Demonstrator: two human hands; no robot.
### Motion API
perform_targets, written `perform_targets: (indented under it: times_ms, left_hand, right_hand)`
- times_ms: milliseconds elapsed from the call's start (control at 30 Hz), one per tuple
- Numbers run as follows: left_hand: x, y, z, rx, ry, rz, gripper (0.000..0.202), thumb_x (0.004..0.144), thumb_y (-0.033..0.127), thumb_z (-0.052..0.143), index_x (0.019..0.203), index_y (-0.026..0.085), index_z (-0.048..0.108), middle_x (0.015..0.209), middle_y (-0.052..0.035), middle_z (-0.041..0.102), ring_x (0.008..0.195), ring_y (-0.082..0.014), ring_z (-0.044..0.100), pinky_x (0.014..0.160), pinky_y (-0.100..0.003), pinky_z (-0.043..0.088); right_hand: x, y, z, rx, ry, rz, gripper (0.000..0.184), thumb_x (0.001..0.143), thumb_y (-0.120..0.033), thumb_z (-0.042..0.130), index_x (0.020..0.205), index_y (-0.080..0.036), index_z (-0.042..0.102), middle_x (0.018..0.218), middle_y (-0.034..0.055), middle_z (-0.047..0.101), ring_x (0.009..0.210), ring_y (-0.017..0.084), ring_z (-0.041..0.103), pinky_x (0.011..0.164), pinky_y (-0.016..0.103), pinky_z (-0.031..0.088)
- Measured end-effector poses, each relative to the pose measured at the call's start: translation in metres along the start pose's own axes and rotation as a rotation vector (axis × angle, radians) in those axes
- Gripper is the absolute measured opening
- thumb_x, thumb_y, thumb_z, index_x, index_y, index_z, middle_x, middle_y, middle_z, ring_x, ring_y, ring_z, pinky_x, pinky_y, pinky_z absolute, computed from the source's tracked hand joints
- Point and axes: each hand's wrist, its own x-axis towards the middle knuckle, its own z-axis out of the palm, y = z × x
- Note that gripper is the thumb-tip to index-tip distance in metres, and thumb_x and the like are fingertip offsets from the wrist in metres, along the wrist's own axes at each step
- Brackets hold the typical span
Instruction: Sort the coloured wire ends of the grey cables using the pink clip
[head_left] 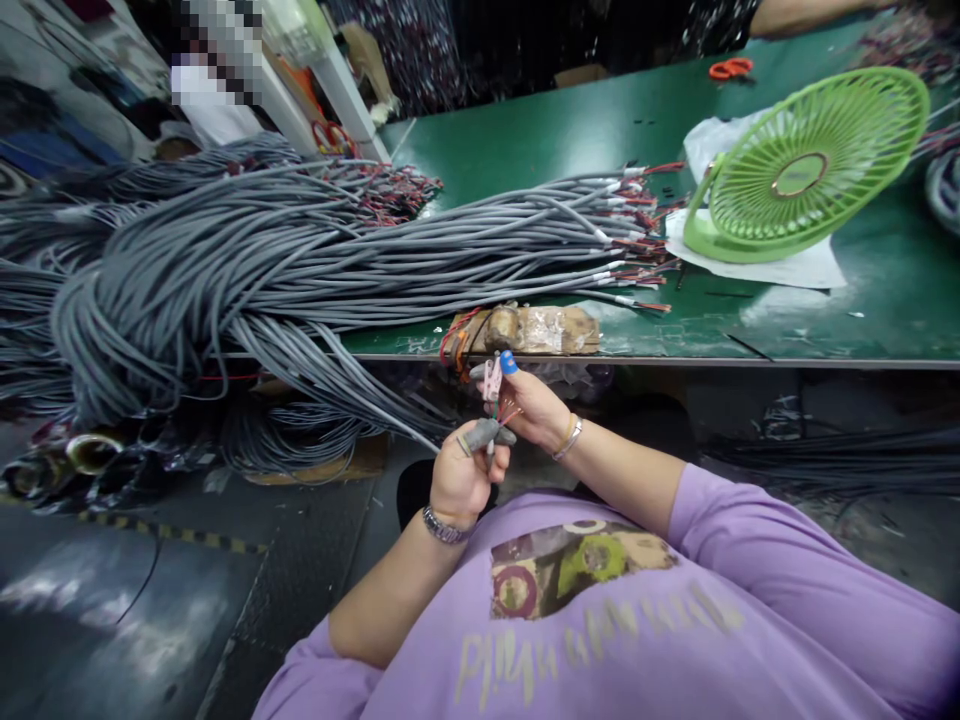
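My left hand (463,478), with grey covers on its fingers, is closed around the end of a grey cable (420,437). Thin coloured wires (510,411), some reddish and one green, fan out just above its fingertips. My right hand (536,405) wears a blue cover on the thumb and is pinched on a small pale pink piece (492,380), too small to tell its kind. Both hands are close together in front of the table edge. Just beyond them, a wooden block (555,328) wrapped in clear tape lies at that edge, with red and orange cords at its left end.
A large bundle of grey cables (300,250) covers the left of the green table (562,140) and hangs over its edge. At right stands a green fan (806,175) on white paper. Orange-handled scissors (731,68) lie farther back, near another person's arm (810,14).
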Motion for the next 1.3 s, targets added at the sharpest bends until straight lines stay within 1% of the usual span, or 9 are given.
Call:
perform_targets:
  times_ms: [267, 567, 700, 833, 900, 1067, 1100, 1167, 1300]
  left_hand:
    - [-0.001, 0.000, 0.002, 0.034, 0.021, 0.004, 0.022, 0.064, 0.034, 0.067, 0.061, 0.013, 0.064, 0.043, -0.0005, 0.056, 0.030, -0.0068, 0.043, 0.032, -0.017, 0.027]
    - [-0.009, -0.004, 0.002, 0.166, 0.014, 0.142, 0.028, 0.072, 0.039, 0.069, 0.066, 0.012, 0.067, 0.046, -0.0008, 0.058, 0.032, -0.0068, 0.046, 0.034, -0.017, 0.031]
    - [-0.016, -0.007, 0.001, 0.201, 0.004, 0.184, 0.030, 0.075, 0.041, 0.068, 0.069, 0.012, 0.068, 0.048, -0.0015, 0.060, 0.034, -0.0074, 0.048, 0.035, -0.017, 0.033]
    - [-0.017, -0.006, 0.002, 0.163, 0.035, 0.216, 0.028, 0.075, 0.040, 0.067, 0.068, 0.013, 0.067, 0.049, -0.0010, 0.060, 0.034, -0.0074, 0.048, 0.035, -0.018, 0.034]
    - [-0.015, -0.005, 0.002, 0.136, 0.046, 0.211, 0.027, 0.074, 0.039, 0.067, 0.067, 0.013, 0.067, 0.047, -0.0006, 0.059, 0.034, -0.0074, 0.047, 0.034, -0.018, 0.033]
    - [-0.011, -0.001, 0.001, 0.082, 0.040, 0.199, 0.026, 0.074, 0.038, 0.066, 0.066, 0.013, 0.067, 0.045, -0.0004, 0.057, 0.033, -0.0072, 0.046, 0.034, -0.017, 0.031]
    - [-0.010, 0.000, 0.001, 0.078, 0.036, 0.195, 0.026, 0.073, 0.038, 0.067, 0.066, 0.013, 0.067, 0.045, -0.0005, 0.057, 0.033, -0.0073, 0.045, 0.033, -0.017, 0.031]
    - [-0.009, 0.000, 0.001, 0.074, 0.030, 0.181, 0.026, 0.071, 0.038, 0.068, 0.065, 0.013, 0.066, 0.044, -0.0004, 0.057, 0.032, -0.0073, 0.045, 0.033, -0.017, 0.030]
    - [-0.005, -0.001, 0.001, 0.062, 0.029, 0.143, 0.026, 0.069, 0.038, 0.069, 0.064, 0.013, 0.065, 0.044, -0.0001, 0.057, 0.032, -0.0072, 0.045, 0.033, -0.017, 0.030]
  right_hand:
    - [-0.001, -0.001, 0.001, 0.003, 0.017, 0.013, 0.043, 0.083, -0.056, 0.064, 0.077, -0.014, 0.066, 0.071, 0.0018, 0.063, 0.056, 0.008, 0.052, 0.049, 0.020, 0.040]
    - [-0.010, -0.010, -0.002, 0.005, -0.048, 0.175, 0.050, 0.084, -0.064, 0.055, 0.085, -0.015, 0.066, 0.067, 0.0012, 0.060, 0.053, 0.010, 0.049, 0.048, 0.020, 0.040]
    - [-0.013, -0.015, -0.004, -0.026, -0.102, 0.210, 0.046, 0.086, -0.059, 0.057, 0.089, -0.014, 0.066, 0.070, 0.0018, 0.061, 0.055, 0.010, 0.049, 0.050, 0.021, 0.041]
    - [-0.016, -0.015, -0.004, -0.099, -0.099, 0.116, 0.026, 0.084, -0.040, 0.065, 0.081, -0.013, 0.065, 0.067, 0.0000, 0.058, 0.054, 0.008, 0.046, 0.050, 0.021, 0.038]
    - [-0.017, -0.012, -0.004, -0.133, -0.094, 0.056, 0.023, 0.082, -0.036, 0.066, 0.078, -0.013, 0.065, 0.067, -0.0002, 0.058, 0.055, 0.008, 0.046, 0.051, 0.021, 0.038]
    - [-0.012, -0.003, -0.012, -0.245, -0.035, -0.117, 0.040, 0.079, -0.055, 0.066, 0.079, -0.014, 0.066, 0.071, 0.0014, 0.061, 0.057, 0.008, 0.047, 0.052, 0.022, 0.036]
    - [-0.010, -0.001, -0.013, -0.254, -0.034, -0.128, 0.043, 0.078, -0.057, 0.067, 0.079, -0.014, 0.066, 0.070, 0.0013, 0.061, 0.057, 0.008, 0.047, 0.052, 0.021, 0.036]
    - [-0.008, 0.000, -0.014, -0.226, -0.057, -0.079, 0.044, 0.076, -0.058, 0.068, 0.079, -0.014, 0.066, 0.069, 0.0009, 0.060, 0.057, 0.008, 0.046, 0.052, 0.021, 0.037]
    - [-0.006, -0.001, -0.007, -0.058, -0.106, 0.028, 0.042, 0.076, -0.056, 0.070, 0.079, -0.014, 0.066, 0.067, 0.0000, 0.058, 0.054, 0.008, 0.043, 0.051, 0.021, 0.040]
